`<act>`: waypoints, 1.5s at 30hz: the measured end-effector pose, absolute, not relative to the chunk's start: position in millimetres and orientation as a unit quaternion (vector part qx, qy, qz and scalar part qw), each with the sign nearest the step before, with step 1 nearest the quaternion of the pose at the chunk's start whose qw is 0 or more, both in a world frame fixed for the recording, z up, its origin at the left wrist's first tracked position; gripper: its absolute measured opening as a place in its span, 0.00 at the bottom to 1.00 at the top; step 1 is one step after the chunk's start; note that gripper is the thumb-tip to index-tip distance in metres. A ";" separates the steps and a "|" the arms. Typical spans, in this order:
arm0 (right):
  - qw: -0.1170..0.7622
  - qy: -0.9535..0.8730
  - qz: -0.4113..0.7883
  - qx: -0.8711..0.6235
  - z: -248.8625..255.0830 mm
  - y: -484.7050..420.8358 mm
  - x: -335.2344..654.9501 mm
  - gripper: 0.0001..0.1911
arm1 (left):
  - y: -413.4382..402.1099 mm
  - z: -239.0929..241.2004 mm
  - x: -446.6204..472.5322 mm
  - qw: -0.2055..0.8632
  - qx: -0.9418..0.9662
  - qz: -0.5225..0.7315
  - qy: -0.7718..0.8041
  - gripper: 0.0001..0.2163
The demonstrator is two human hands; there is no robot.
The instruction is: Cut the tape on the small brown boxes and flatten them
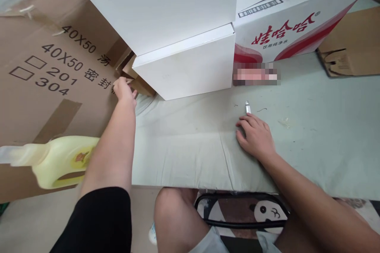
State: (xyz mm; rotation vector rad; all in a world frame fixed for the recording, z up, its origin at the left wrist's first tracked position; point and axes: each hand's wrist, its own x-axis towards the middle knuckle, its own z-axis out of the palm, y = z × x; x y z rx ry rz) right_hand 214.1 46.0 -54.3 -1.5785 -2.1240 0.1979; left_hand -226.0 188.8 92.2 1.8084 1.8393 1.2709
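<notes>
My left hand reaches forward to the gap between a big brown carton and a stack of white boxes. Its fingers are curled on the edge of a small brown cardboard piece there. My right hand rests palm down on the pale green cloth-covered table, fingers loosely bent, holding nothing. A small white object lies on the cloth just beyond its fingertips.
A white and red printed carton stands behind at the right, with a flattened brown box beside it. A yellow plastic jug lies at the left. My knees and a panda-print stool are below the table edge.
</notes>
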 end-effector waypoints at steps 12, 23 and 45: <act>0.238 -0.778 0.096 -0.574 -54.2 45.8 217.3 0.12 | 14.7 45.7 -227.1 0.051 0.262 0.679 0.683 0.16; 0.288 -0.761 0.123 -0.569 -55.3 47.9 217.5 0.10 | -70.2 85.4 -130.0 0.132 0.130 0.769 0.612 0.17; 0.605 -0.587 0.375 -0.385 -17.1 70.2 247.5 0.31 | 34.4 97.0 -77.1 0.305 0.573 0.420 0.634 0.12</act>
